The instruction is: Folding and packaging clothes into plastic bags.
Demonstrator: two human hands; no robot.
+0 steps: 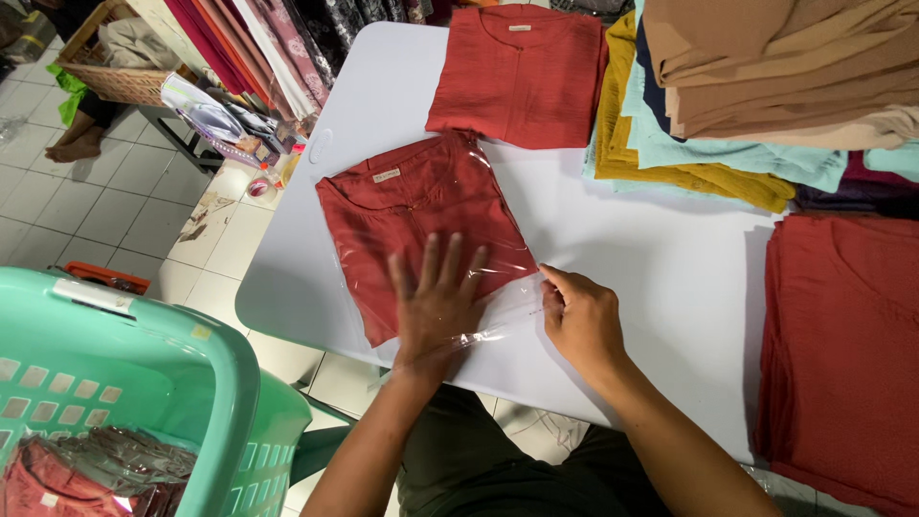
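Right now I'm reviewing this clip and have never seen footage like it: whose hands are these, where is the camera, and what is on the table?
The one picture comes from a camera worn on a person's head, looking down at their own two bare hands; there is no machine. The left hand lies flat on a folded red shirt that sits inside a clear plastic bag on a white table. The right hand pinches the bag's open flap. Farther back lies another folded red shirt, unbagged. To the right are a stack of folded clothes in tan, mustard and pale blue, and a pile of red garments. At lower left stands a green plastic basket holding bagged red clothing.
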